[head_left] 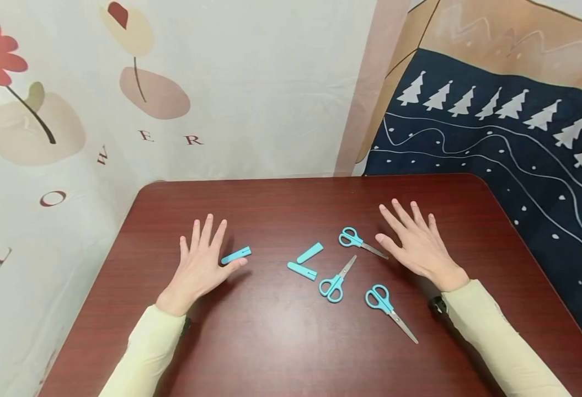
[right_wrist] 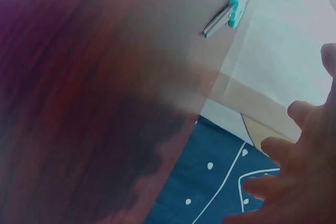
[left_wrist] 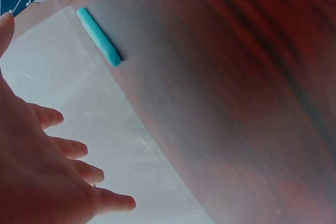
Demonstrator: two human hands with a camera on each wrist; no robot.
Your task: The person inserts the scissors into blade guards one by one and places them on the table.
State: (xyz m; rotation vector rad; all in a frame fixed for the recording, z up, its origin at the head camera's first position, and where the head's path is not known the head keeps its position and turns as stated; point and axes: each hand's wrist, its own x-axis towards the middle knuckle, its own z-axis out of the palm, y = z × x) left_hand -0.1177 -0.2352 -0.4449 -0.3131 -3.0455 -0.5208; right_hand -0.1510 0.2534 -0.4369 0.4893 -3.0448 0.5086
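My left hand (head_left: 198,270), fingers spread and holding nothing, hovers over the left part of the table. Beside its thumb lies a turquoise scissors cover (head_left: 236,255), also seen in the left wrist view as a turquoise cover (left_wrist: 100,38). My right hand (head_left: 417,248) is likewise spread and holds nothing. Nearest to it are turquoise-handled scissors (head_left: 351,238), their blades pointing toward its thumb. Two more pairs lie closer to me: scissors (head_left: 335,284) near the middle and scissors (head_left: 381,300) at lower right. Left of them are an upper cover (head_left: 310,252) and a lower cover (head_left: 302,271).
The dark red wooden table (head_left: 271,209) has rounded far corners. Behind it hangs a pale curtain (head_left: 271,99) with flower prints and letters. On the right is a navy cloth (head_left: 469,138) with white trees.
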